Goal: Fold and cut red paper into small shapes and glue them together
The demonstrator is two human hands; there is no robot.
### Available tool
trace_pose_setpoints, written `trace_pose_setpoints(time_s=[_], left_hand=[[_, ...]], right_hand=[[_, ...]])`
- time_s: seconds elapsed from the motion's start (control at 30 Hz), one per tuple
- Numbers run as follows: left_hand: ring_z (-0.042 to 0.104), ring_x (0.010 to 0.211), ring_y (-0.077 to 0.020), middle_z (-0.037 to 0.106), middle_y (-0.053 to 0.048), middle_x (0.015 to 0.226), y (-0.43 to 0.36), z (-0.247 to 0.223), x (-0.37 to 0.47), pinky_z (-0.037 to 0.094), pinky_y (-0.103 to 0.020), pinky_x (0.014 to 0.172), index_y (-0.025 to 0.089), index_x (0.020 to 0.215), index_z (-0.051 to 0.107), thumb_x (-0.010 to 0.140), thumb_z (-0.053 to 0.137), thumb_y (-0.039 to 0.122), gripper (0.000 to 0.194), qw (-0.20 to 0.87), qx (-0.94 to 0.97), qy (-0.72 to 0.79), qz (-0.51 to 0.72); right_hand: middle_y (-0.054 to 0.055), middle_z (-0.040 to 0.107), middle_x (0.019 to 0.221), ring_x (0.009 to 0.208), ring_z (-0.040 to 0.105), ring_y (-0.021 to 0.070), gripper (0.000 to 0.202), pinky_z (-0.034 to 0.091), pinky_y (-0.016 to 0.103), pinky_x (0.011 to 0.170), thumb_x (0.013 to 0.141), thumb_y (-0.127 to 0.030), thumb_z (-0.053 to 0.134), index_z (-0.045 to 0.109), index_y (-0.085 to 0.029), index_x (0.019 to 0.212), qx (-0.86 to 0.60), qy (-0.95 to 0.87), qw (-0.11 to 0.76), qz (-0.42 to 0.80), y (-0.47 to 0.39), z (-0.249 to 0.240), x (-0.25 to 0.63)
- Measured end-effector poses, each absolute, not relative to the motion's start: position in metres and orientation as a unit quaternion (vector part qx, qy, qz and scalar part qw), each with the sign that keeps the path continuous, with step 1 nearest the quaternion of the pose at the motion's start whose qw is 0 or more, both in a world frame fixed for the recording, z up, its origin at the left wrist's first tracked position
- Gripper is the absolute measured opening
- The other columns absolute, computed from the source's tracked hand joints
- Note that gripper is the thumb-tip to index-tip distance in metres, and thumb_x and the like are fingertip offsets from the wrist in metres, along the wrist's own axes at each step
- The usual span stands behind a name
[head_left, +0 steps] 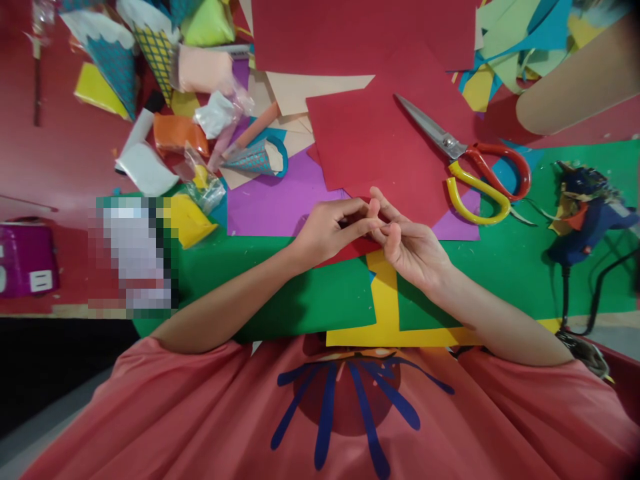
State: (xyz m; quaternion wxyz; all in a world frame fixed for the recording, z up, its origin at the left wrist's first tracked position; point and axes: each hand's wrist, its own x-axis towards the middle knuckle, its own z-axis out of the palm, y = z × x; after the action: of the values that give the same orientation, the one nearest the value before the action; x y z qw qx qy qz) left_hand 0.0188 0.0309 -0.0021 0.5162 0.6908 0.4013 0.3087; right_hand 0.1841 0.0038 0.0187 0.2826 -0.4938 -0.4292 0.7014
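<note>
Both hands meet over the sheets at the table's front. My left hand [330, 230] is closed, its thumb and fingers pinched together at the fingers of my right hand; whatever lies between them is hidden or too small to name. Palm up, my right hand [417, 253] has its fingers apart, some stretched out and touching the left fingertips. Beneath them are a purple sheet [280, 200], red sheets [360, 140] and green sheets [305, 293]. Scissors [453, 147] with one red and one yellow handle lie beyond my right hand, blades slightly apart.
A blue glue gun [585, 220] with a black cord lies at right, near a cardboard tube [580, 80]. Patterned paper cones [155, 50], a small blue cone [255, 159] and bagged clay packets [180, 133] crowd the left. Paper scraps [520, 33] fill the back right.
</note>
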Motion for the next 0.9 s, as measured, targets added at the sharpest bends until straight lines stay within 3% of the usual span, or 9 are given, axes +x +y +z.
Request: trace_pose_setpoints(time_s=[0.13, 0.23, 0.3, 0.4, 0.53, 0.7, 0.8, 0.9], left_hand=[[0.05, 0.051, -0.0064, 0.058, 0.002, 0.056, 0.031, -0.006, 0.02, 0.038, -0.019, 0.046, 0.017, 0.066, 0.056, 0.085, 0.052, 0.061, 0.048, 0.486, 0.702, 0.411, 0.319], [0.056, 0.058, -0.0066, 0.064, 0.0, 0.071, 0.031, -0.011, 0.019, 0.044, -0.018, 0.052, 0.017, 0.079, 0.059, 0.086, 0.055, 0.056, 0.04, 0.487, 0.696, 0.412, 0.33], [0.061, 0.067, -0.0074, 0.068, -0.003, 0.088, 0.03, -0.013, 0.016, 0.049, -0.018, 0.058, 0.017, 0.099, 0.06, 0.085, 0.06, 0.048, 0.033, 0.504, 0.691, 0.396, 0.334], [0.065, 0.086, -0.0101, 0.065, -0.006, 0.112, 0.033, -0.011, 0.008, 0.055, -0.021, 0.073, 0.019, 0.123, 0.05, 0.081, 0.063, 0.025, 0.044, 0.524, 0.715, 0.341, 0.314], [0.057, 0.119, -0.0163, 0.06, -0.007, 0.127, 0.038, -0.004, -0.002, 0.051, -0.028, 0.098, 0.02, 0.121, 0.056, 0.077, 0.057, 0.007, 0.046, 0.482, 0.785, 0.289, 0.26], [0.062, 0.111, -0.0144, 0.062, -0.006, 0.124, 0.043, -0.004, -0.001, 0.054, -0.028, 0.094, 0.019, 0.118, 0.056, 0.08, 0.057, 0.01, 0.04, 0.494, 0.733, 0.346, 0.313], [0.063, 0.111, -0.0156, 0.064, -0.006, 0.119, 0.049, -0.01, 0.002, 0.054, -0.031, 0.095, 0.019, 0.115, 0.056, 0.079, 0.061, 0.012, 0.037, 0.482, 0.704, 0.385, 0.353], [0.062, 0.112, -0.0168, 0.063, -0.005, 0.117, 0.054, -0.019, 0.006, 0.053, -0.033, 0.096, 0.02, 0.115, 0.055, 0.08, 0.063, 0.016, 0.036, 0.45, 0.703, 0.39, 0.39]], right_hand=[[-0.002, 0.058, 0.135, 0.131, 0.052, 0.0085, 0.055, 0.052, 0.04, 0.102, 0.085, -0.003, 0.022, 0.042, -0.03, 0.128, -0.493, -0.423, 0.289, 0.704, 0.005, 0.019, 0.183], [-0.002, 0.059, 0.135, 0.129, 0.054, 0.0092, 0.045, 0.053, 0.04, 0.102, 0.086, -0.009, 0.029, 0.046, -0.031, 0.123, -0.478, -0.401, 0.328, 0.709, 0.007, 0.018, 0.184], [-0.004, 0.06, 0.131, 0.121, 0.06, 0.0084, 0.034, 0.055, 0.034, 0.1, 0.086, -0.016, 0.038, 0.05, -0.031, 0.114, -0.461, -0.34, 0.386, 0.723, 0.011, 0.016, 0.189], [-0.007, 0.066, 0.115, 0.095, 0.068, 0.0066, 0.018, 0.058, 0.024, 0.089, 0.081, -0.023, 0.053, 0.055, -0.031, 0.098, -0.459, -0.226, 0.476, 0.715, 0.018, 0.015, 0.199], [-0.004, 0.066, 0.095, 0.075, 0.065, 0.0104, 0.003, 0.058, 0.029, 0.084, 0.083, -0.028, 0.053, 0.056, -0.028, 0.084, -0.477, -0.247, 0.533, 0.654, 0.029, 0.016, 0.212], [-0.002, 0.066, 0.084, 0.068, 0.062, 0.01, 0.008, 0.057, 0.025, 0.067, 0.08, -0.024, 0.056, 0.059, -0.025, 0.073, -0.487, -0.312, 0.553, 0.6, 0.036, 0.012, 0.211], [0.001, 0.063, 0.095, 0.076, 0.063, 0.0105, 0.007, 0.057, 0.025, 0.066, 0.082, -0.031, 0.06, 0.06, -0.025, 0.085, -0.491, -0.369, 0.532, 0.583, 0.039, 0.003, 0.206], [0.0, 0.059, 0.099, 0.076, 0.062, 0.011, 0.029, 0.056, 0.025, 0.062, 0.079, -0.039, 0.067, 0.053, -0.027, 0.101, -0.496, -0.451, 0.492, 0.555, 0.039, -0.007, 0.2]])
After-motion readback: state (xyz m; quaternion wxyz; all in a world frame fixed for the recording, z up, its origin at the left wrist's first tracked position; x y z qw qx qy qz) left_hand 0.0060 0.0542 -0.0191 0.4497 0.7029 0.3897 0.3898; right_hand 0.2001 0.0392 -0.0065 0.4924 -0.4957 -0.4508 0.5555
